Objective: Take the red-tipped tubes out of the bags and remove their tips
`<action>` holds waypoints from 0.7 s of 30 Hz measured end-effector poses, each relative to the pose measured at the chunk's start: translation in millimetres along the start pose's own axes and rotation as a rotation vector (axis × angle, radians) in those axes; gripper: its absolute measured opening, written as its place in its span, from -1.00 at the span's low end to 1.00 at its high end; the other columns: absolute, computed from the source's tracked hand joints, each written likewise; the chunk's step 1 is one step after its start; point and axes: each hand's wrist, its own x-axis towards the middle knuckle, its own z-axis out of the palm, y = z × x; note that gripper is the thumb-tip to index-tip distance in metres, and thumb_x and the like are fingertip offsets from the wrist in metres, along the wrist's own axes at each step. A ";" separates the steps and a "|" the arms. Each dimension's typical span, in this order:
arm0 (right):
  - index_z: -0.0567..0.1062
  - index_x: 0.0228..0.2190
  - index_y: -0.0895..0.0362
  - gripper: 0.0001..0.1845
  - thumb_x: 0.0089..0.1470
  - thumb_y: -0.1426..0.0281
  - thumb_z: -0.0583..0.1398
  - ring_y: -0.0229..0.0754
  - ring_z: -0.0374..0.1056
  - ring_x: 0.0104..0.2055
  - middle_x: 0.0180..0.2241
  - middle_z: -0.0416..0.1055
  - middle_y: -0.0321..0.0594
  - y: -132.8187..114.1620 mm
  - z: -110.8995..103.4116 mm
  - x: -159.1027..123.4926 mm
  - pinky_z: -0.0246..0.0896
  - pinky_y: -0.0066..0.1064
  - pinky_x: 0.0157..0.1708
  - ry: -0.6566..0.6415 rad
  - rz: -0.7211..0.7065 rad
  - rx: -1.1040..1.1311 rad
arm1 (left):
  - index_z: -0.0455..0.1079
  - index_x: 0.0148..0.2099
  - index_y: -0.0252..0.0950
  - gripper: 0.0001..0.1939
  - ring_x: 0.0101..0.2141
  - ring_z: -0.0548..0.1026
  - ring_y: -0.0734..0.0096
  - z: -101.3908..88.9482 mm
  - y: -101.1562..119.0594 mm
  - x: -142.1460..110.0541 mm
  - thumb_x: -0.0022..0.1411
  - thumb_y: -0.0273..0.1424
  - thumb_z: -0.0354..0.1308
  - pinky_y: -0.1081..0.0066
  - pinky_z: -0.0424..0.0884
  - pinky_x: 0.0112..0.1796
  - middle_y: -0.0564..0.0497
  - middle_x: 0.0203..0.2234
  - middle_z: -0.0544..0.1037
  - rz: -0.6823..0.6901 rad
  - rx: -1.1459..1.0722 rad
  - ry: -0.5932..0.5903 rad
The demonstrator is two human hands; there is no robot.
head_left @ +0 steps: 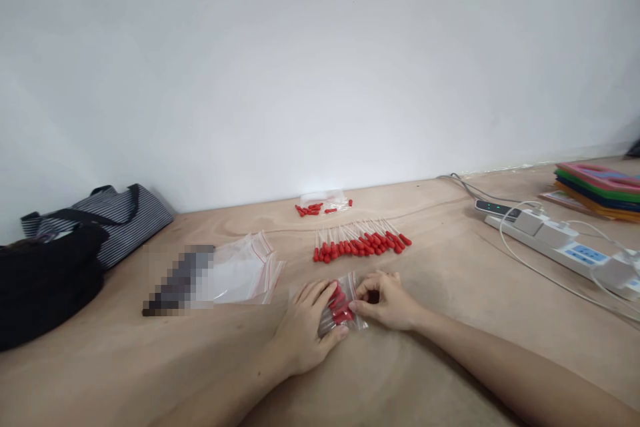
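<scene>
A clear zip bag (pixel 356 320) with red-bulbed sticks (pixel 340 312) inside, which look like droppers, lies flat on the wooden table before me. My left hand (pixel 307 323) rests over the bag's left part, fingers above and thumb below, gripping it. At the bag's right side, along the zip strip, my right hand (pixel 380 300) pinches the edge between thumb and fingers. Just beyond both hands is a row of similar red-bulbed sticks (pixel 363 243), pale stems pointing away from me. Part of the bag is hidden under my left fingers.
Loose zip bags (pixel 240 273) lie left of my hands, beside a dark pixelated object (pixel 183 280). Near the wall is another bag (pixel 325 199) with red pieces. Striped bag (pixel 145 213) and black cloth (pixel 45 293) stand left; power strip (pixel 565 250) and coloured stack (pixel 600 190) right.
</scene>
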 end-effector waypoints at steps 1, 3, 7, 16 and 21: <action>0.42 -0.64 0.12 -0.70 -0.11 0.16 0.16 -0.19 0.23 -0.35 -0.53 0.38 -0.32 -0.5 0.2 0.1 -0.10 -0.19 -0.16 -0.020 0.041 0.012 | 0.04 0.17 -0.21 -0.36 0.06 0.17 0.09 1.5 1.5 0.8 0.07 -0.12 0.06 0.03 0.14 0.00 -0.16 0.07 0.23 -0.020 -0.004 0.014; 0.42 -0.67 0.14 -0.70 -0.07 0.22 0.12 -0.23 0.23 -0.42 -0.59 0.35 -0.37 -1.2 0.4 0.4 -0.15 -0.12 -0.11 -0.061 0.135 0.031 | 0.04 0.17 -0.23 -0.34 0.05 0.18 0.09 0.6 5.2 2.6 0.07 -0.12 0.06 0.04 0.16 -0.01 -0.17 0.07 0.23 -0.047 -0.016 0.016; 0.43 -0.68 0.15 -0.70 -0.06 0.26 0.10 -0.29 0.19 -0.50 -0.65 0.33 -0.39 -1.8 1.7 1.4 -0.26 -0.04 -0.05 -0.026 0.275 0.077 | 0.13 0.12 -0.25 -0.48 -0.01 0.27 0.15 -10.9 10.4 12.6 0.15 -0.15 -0.04 0.09 0.23 -0.06 -0.14 0.01 0.31 -0.078 -0.021 -0.023; 0.43 -0.68 0.15 -0.59 -0.19 0.04 0.18 -0.28 0.23 -0.50 -0.64 0.38 -0.37 -1.2 3.5 2.3 -0.30 -0.06 -0.03 0.011 0.312 0.125 | 0.34 -0.05 -0.17 -0.64 -0.13 0.32 0.30 -8.5 1.5 46.9 0.16 -0.54 -0.11 0.23 0.30 -0.14 -0.09 -0.10 0.34 0.242 0.014 0.098; 0.40 -0.72 0.16 -0.57 -0.26 0.03 0.21 -0.30 0.22 -0.52 -0.66 0.38 -0.37 -2.3 4.5 3.2 -0.28 -0.10 -0.04 0.015 0.331 0.155 | 0.42 -0.18 -0.21 -0.67 -0.19 0.33 0.29 -5.7 0.2 55.6 0.12 -0.59 -0.09 0.25 0.30 -0.19 -0.09 -0.14 0.37 0.366 0.098 0.102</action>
